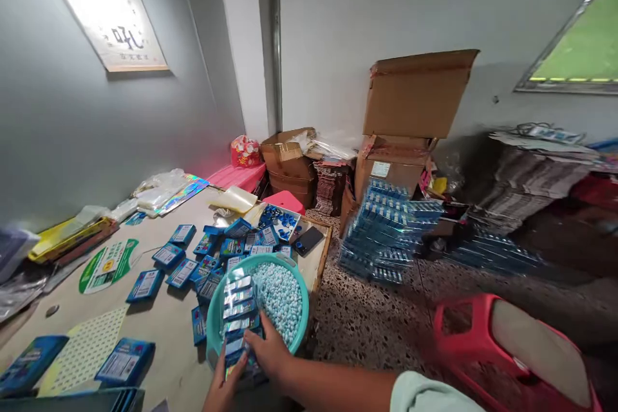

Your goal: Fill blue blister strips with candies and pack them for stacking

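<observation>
A teal basin (294, 270) full of small pale blue pellets stands at the near right of a wooden table (168, 315). A stack of blue packets (239, 312) lies across the basin's left side. My right hand (268, 351) grips the near end of that stack, fingers closed on it. My left hand (223, 386) holds the same stack from below at the bottom edge. Several more blue packets (168, 256) lie scattered over the table beyond.
A green round fan (107, 265), a dotted sheet (89, 347), a dark phone (309, 240) and plastic bags lie on the table. On the floor are piles of blue packets (381, 232), cardboard boxes (415, 109), stacked papers and a red stool (506, 347).
</observation>
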`<action>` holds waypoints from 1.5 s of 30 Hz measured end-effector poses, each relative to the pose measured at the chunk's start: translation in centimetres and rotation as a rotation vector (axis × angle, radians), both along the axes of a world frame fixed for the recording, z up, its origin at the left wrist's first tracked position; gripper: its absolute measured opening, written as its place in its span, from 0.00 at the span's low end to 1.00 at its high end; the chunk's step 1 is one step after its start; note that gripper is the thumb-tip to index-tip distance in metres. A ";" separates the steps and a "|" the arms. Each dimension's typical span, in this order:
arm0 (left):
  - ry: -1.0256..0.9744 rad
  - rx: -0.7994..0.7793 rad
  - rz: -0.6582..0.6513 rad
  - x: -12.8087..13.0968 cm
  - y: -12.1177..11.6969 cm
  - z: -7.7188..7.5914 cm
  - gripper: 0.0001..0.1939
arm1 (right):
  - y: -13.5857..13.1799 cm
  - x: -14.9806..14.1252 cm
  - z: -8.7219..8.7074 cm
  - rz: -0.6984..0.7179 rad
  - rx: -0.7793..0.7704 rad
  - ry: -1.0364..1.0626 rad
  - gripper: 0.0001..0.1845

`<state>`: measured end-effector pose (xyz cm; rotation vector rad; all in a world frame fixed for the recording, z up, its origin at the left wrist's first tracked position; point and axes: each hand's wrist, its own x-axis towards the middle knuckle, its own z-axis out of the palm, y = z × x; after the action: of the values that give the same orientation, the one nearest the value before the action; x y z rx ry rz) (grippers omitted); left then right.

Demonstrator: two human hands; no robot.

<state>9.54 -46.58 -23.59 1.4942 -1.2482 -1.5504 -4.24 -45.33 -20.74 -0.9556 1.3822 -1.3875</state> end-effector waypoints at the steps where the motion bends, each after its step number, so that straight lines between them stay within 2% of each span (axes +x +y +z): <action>1: 0.005 -0.031 -0.005 -0.1 0.7 0.5 0.49 | 0.8 0.3 0.6 -0.023 0.013 -0.079 0.41; 4: -0.009 -0.178 -0.078 -0.6 2.2 3.3 0.50 | 3.7 0.0 3.2 -0.081 -0.020 -0.352 0.44; 6: -0.014 -0.294 -0.192 -1.8 2.8 5.7 0.47 | 6.0 -1.4 5.9 -0.121 -0.084 -0.437 0.44; 9: 0.052 -0.363 -0.401 -5.0 4.4 9.2 0.46 | 10.1 -4.8 10.9 -0.198 -0.162 -0.352 0.39; 11: 0.118 -0.381 -0.503 -8.0 6.0 10.9 0.46 | 13.2 -7.6 13.8 -0.254 -0.200 -0.265 0.37; 13: 0.165 -0.417 -0.565 -11.5 7.8 12.0 0.44 | 16.2 -10.5 15.3 -0.331 -0.204 -0.226 0.37; 14: 0.178 -0.427 -0.606 -13.5 8.7 12.2 0.43 | 17.6 -12.0 15.4 -0.379 -0.189 -0.222 0.38; 15: 0.187 -0.429 -0.655 -15.5 9.5 12.2 0.43 | 18.9 -13.6 15.1 -0.426 -0.169 -0.227 0.40; 17: 0.197 -0.405 -0.756 -20.0 11.1 11.7 0.43 | 21.2 -17.3 13.4 -0.505 -0.133 -0.248 0.44; 22: 0.329 -0.263 -0.923 -33.3 15.7 7.8 0.43 | 26.8 -29.4 6.2 -0.636 0.036 -0.254 0.47; 24: 0.366 -0.230 -0.971 -38.9 17.4 6.8 0.43 | 29.2 -34.7 4.3 -0.669 0.108 -0.233 0.48; 26: 0.359 -0.219 -1.029 -44.1 18.6 7.0 0.45 | 31.5 -39.8 3.6 -0.678 0.132 -0.204 0.47; 30: 0.348 -0.100 -1.202 -53.3 18.9 9.9 0.46 | 34.0 -48.7 4.1 -0.699 0.142 -0.109 0.42; 32: 0.377 0.053 -1.111 -57.4 18.6 10.9 0.41 | 34.1 -52.5 4.2 -0.704 0.141 -0.069 0.43; 34: 0.380 0.180 -0.889 -61.3 18.4 11.0 0.36 | 33.3 -56.1 4.0 -0.666 0.132 0.006 0.44; 36: 0.322 0.184 -0.705 -65.1 17.8 10.4 0.35 | 31.7 -59.5 3.9 -0.612 0.142 0.122 0.43; 38: 0.247 0.088 -0.637 -68.7 16.6 9.8 0.35 | 29.4 -63.0 4.2 -0.549 0.174 0.228 0.41; 41: 0.208 -0.071 -0.649 -74.3 12.6 9.5 0.31 | 24.6 -68.9 5.9 -0.484 0.198 0.283 0.40; 43: 0.199 -0.131 -0.647 -78.5 8.6 9.9 0.31 | 20.5 -73.8 7.8 -0.481 0.171 0.305 0.39; 45: 0.212 -0.112 -0.589 -83.3 4.1 10.6 0.32 | 15.6 -79.6 10.0 -0.464 0.138 0.327 0.38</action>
<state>-73.74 -42.45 -13.02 0.8978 -1.7052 -1.9042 -83.83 -29.72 -10.75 -0.8257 2.0159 -1.4848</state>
